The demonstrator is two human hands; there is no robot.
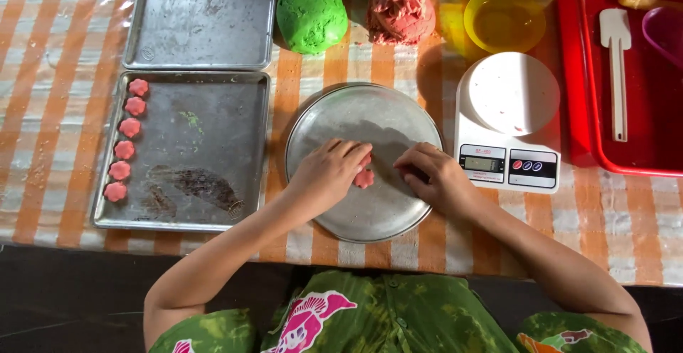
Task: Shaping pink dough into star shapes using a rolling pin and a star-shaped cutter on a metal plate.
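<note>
**Pink dough piece on the round plate**

Six pink flower shapes (124,138) line the metal tray's (249,154) left edge. The left hand (329,175) pinches a pink dough piece (365,177) on the round metal plate (370,115), fingers partly covering it. The right hand (435,177) curls beside; whether it grips anything cannot be told. A white scale (508,122) stands to the right.

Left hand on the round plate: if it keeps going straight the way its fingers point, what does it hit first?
The left hand points right, at the pink flower-shaped dough piece already under its fingertips. Beyond that, probably the right hand.
</note>
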